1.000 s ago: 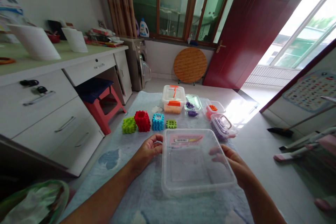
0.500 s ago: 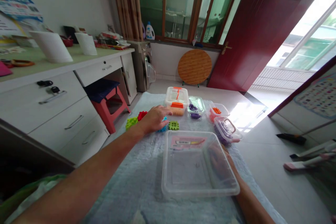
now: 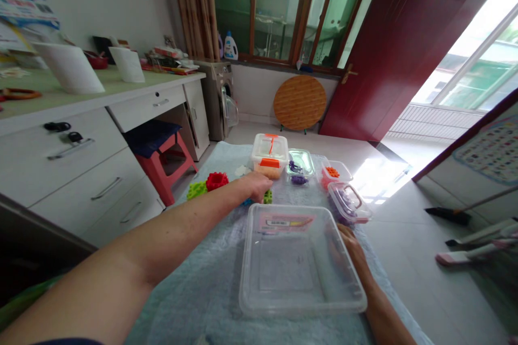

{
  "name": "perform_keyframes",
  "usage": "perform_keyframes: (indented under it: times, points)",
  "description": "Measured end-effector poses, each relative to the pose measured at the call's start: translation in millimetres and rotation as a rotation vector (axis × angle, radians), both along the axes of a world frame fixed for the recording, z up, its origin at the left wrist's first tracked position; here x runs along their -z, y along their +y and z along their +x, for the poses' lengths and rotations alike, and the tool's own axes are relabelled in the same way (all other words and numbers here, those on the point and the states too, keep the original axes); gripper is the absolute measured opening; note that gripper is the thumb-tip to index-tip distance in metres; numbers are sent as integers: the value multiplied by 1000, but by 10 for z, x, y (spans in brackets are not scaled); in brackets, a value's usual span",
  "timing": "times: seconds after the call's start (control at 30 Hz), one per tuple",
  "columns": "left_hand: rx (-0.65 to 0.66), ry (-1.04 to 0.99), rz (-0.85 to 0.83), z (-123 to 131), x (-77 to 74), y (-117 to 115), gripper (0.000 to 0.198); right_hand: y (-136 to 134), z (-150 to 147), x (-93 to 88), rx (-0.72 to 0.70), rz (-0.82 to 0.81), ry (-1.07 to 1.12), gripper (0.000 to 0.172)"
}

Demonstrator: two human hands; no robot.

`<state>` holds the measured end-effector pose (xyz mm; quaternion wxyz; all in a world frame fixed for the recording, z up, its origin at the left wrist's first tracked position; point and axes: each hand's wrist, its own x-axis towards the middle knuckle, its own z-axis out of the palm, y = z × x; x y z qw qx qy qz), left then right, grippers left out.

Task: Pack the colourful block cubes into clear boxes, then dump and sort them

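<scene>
My left hand reaches over the cloth with its fingers curled down onto a small green grid-like block, partly hiding it. Just left of the fingers, a bit of a blue block shows under my wrist. Farther left are a red knobbly block and a lime-green block. In front of me a large clear plastic box lies open, bare inside, with a pink label on its far wall. My right hand grips its right side; some of those fingers are hidden behind the wall.
Beyond my left hand stands a lidded box with an orange clasp. To its right are a clear container with purple pieces, a tub with orange pieces and a handled lidded box. A red stool stands left.
My left hand has moved right and closer to the green block, its fingers going from spread to curled. The clear box has shifted slightly left and toward me, with my right hand at its side.
</scene>
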<state>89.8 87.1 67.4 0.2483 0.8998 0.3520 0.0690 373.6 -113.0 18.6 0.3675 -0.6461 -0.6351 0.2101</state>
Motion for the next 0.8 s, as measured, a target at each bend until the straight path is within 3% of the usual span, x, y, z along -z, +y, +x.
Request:
perform_keyframes:
  times: [0.33,0.47,0.67,0.8]
  points:
    - [41,119,71,111,85,18,28,-52,-49,-24,21,65,55,20]
    - [34,166,56,140,57,-3,26,-73,-148,94,-53,50,57,16]
    - [41,293,102,168,-92,-68,25,5,-127,408,-201,74,-102,19]
    - [86,417,133,174,-303,-123,34,-8,-166,364,-271,115,-253,27]
